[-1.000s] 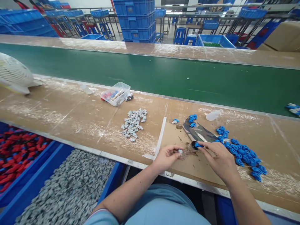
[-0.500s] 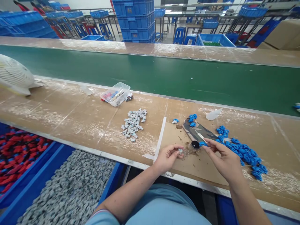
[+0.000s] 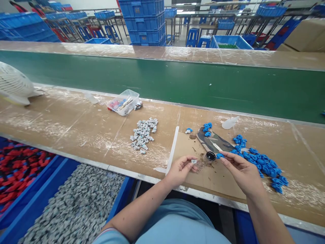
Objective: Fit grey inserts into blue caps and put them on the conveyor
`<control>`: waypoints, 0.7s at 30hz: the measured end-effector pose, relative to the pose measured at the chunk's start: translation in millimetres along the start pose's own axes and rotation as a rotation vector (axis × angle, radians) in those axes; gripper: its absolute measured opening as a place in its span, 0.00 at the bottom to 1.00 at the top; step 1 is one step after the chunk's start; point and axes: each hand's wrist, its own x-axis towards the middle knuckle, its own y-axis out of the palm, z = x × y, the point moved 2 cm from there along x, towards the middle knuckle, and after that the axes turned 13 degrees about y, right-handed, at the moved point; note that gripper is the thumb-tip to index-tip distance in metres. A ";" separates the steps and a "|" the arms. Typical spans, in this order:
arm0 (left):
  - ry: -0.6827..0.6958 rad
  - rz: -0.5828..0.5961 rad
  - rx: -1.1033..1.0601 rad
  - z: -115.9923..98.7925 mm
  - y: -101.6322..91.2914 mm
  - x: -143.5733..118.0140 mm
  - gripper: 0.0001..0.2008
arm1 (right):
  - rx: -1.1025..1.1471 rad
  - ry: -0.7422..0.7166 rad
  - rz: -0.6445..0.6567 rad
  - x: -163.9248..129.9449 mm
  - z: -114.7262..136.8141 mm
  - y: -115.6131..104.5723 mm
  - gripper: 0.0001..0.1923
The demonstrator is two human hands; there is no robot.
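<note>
My left hand (image 3: pixel 181 169) pinches a small grey plastic piece (image 3: pixel 194 161) between thumb and fingers. Across from it, my right hand (image 3: pixel 240 167) is closed on a small blue piece (image 3: pixel 219 156), held just right of a little round pot of dark liquid (image 3: pixel 210 156). A pale pointed stick (image 3: pixel 217 146) reaches to the right fingertips; whether they grip it I cannot tell. Behind the pot lies a camouflage-patterned pad (image 3: pixel 204 140) with a few blue pieces on it. A joined grey and blue piece (image 3: pixel 188 130) rests left of the pad.
Loose grey pieces (image 3: pixel 143 134) lie to the left, blue pieces (image 3: pixel 264 164) to the right. A clear tub (image 3: pixel 132 107), a squeeze bottle (image 3: pixel 230 122) and a white fan (image 3: pixel 15 83) stand farther back. Beyond runs a green belt (image 3: pixel 162 79). Bins of grey parts (image 3: pixel 73 200) sit lower left.
The view has shifted slightly. The grey piece in my left hand is turned and shows more clearly; the blue piece stays beside the pot in my right hand.
</note>
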 end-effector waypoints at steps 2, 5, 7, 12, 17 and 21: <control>0.002 0.011 0.025 1.1 -0.4 -0.2 0.19 | 0.000 -0.015 0.004 -3.2 1.7 0.5 0.18; -0.016 0.027 0.009 5.3 0.7 -1.8 0.19 | -0.038 -0.065 0.050 -13.6 5.6 5.4 0.16; -0.024 0.032 -0.011 7.6 1.5 -3.1 0.20 | -0.076 -0.106 0.105 -22.9 7.3 12.4 0.15; 0.003 0.059 -0.017 7.3 1.4 -5.2 0.19 | -0.194 -0.222 0.134 -39.7 8.1 33.4 0.12; 0.019 0.124 0.011 5.0 1.3 -6.9 0.18 | -0.242 -0.287 0.112 -41.4 5.7 40.5 0.09; 0.050 0.156 0.082 4.3 1.0 -8.6 0.17 | -0.281 -0.312 0.168 -40.8 5.0 35.5 0.07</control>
